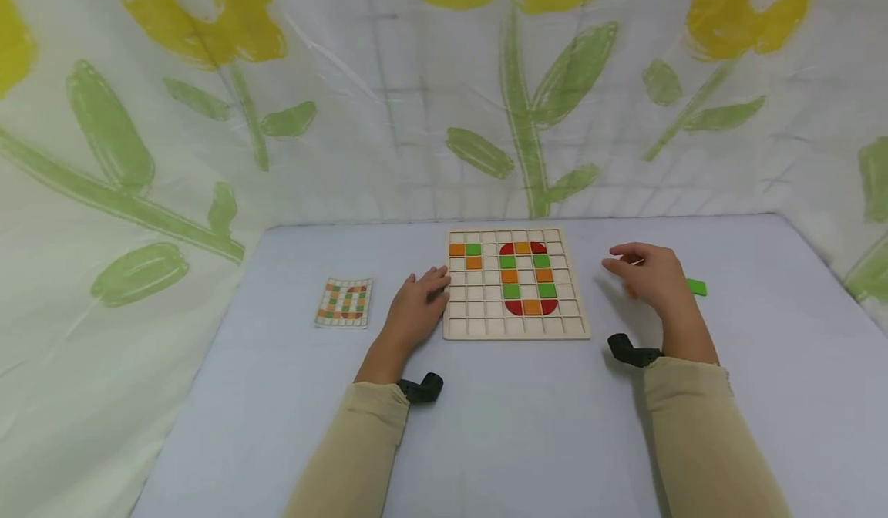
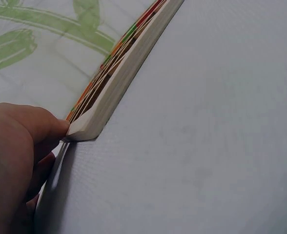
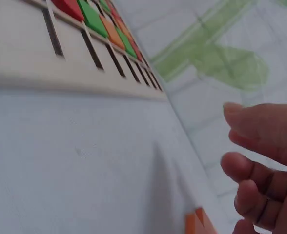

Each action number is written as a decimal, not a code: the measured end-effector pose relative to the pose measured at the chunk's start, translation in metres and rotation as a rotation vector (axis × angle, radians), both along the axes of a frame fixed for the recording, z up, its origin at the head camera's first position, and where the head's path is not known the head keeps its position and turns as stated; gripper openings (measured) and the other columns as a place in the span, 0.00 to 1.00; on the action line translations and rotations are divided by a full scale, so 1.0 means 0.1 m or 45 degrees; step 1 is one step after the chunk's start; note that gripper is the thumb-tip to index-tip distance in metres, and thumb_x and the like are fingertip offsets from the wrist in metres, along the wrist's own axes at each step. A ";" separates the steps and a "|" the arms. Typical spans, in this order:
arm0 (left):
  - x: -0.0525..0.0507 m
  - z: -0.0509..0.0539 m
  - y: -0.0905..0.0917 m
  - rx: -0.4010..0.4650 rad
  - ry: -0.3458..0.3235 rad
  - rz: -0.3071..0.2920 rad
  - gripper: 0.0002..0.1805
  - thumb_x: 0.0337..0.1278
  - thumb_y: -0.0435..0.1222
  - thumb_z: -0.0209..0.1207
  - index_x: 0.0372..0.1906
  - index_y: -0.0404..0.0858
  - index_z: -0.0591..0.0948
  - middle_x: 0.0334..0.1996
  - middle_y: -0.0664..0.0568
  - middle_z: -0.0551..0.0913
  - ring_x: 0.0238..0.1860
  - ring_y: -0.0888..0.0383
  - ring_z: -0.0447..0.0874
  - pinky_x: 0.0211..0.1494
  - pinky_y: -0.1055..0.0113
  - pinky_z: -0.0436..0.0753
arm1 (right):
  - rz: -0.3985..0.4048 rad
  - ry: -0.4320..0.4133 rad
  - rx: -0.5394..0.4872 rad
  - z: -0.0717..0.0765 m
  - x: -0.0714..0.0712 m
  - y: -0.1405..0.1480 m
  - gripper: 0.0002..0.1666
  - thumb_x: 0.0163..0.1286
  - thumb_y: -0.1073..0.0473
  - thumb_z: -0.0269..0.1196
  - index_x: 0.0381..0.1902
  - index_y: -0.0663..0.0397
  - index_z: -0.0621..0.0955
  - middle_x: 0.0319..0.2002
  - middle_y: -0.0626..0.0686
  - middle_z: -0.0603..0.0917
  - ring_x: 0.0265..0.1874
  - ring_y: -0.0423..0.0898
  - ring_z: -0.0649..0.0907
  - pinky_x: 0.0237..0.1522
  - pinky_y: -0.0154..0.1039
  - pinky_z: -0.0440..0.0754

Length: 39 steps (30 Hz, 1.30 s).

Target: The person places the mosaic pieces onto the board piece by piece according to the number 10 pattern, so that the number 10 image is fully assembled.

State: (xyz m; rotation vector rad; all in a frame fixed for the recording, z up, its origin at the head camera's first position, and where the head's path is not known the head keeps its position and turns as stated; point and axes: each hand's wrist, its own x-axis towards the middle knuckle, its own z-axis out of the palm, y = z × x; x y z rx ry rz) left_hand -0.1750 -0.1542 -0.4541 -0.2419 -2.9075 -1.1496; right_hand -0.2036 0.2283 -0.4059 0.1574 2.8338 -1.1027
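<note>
A square wooden grid board [image 1: 516, 329] lies on the table, with red, green and orange tiles forming a rounded ring and a few tiles at its upper left. My left hand [image 1: 416, 306] rests at the board's left edge. In the left wrist view, the thumb [image 2: 53, 124] touches the corner of the board's frame [image 2: 92, 124]. Right of the board, my right hand [image 1: 650, 277] hovers above the table, fingers loosely bent, and no held piece shows. A green piece [image 1: 697, 287] peeks out beside it. An orange piece [image 3: 197, 223] appears below the fingers in the right wrist view.
Left of the left hand lies a small card [image 1: 344, 303] printed with a coloured grid pattern. The white table [image 1: 527, 425] ends at the back against a hanging cloth [image 1: 416, 156] with painted flowers.
</note>
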 end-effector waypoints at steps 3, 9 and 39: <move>0.01 0.00 -0.02 0.019 0.002 0.002 0.20 0.69 0.40 0.56 0.64 0.43 0.78 0.70 0.59 0.71 0.73 0.59 0.64 0.82 0.60 0.49 | -0.021 -0.012 0.022 -0.02 0.01 0.13 0.35 0.69 0.35 0.58 0.63 0.53 0.77 0.52 0.61 0.76 0.45 0.55 0.76 0.38 0.41 0.75; 0.00 0.02 -0.06 0.018 -0.011 -0.005 0.21 0.70 0.40 0.55 0.65 0.43 0.78 0.70 0.58 0.70 0.74 0.59 0.63 0.82 0.59 0.48 | -0.087 -0.082 0.036 0.01 0.05 0.39 0.37 0.70 0.35 0.55 0.64 0.57 0.75 0.57 0.67 0.73 0.53 0.61 0.73 0.44 0.49 0.76; 0.00 0.00 -0.01 0.037 -0.023 -0.012 0.21 0.70 0.40 0.55 0.64 0.43 0.78 0.70 0.59 0.70 0.74 0.59 0.62 0.82 0.60 0.47 | 0.125 -0.234 0.034 -0.07 0.11 0.50 0.29 0.65 0.59 0.61 0.64 0.57 0.75 0.60 0.66 0.75 0.56 0.60 0.75 0.52 0.48 0.76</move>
